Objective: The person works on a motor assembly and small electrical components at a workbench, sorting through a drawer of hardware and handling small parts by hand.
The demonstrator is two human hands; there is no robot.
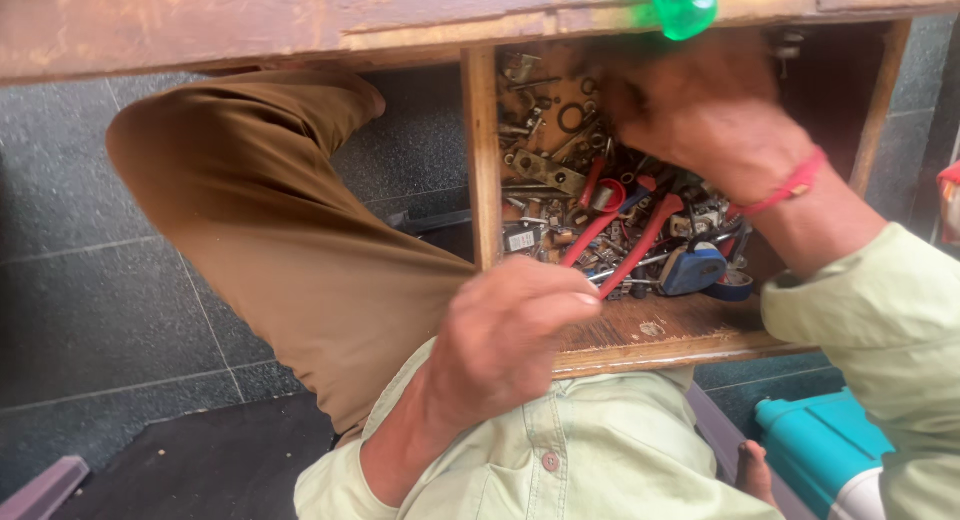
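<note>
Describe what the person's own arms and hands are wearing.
Both arms are in pale green sleeves. The left hand is bare, with no ring or band showing. The right hand is bare too, with a red thread band around its wrist.

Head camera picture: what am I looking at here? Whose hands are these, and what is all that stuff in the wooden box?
The camera sits on a person's head and looks down, so you see their own lap, brown trousers and pale green shirt. The wooden box is a drawer pulled out from under a bench. It is full of small metal parts, with red-handled pliers and a blue tape measure among them. The right hand reaches into the drawer and holds a green tool handle. The left hand rests at the drawer's front edge, holding nothing visible.
</note>
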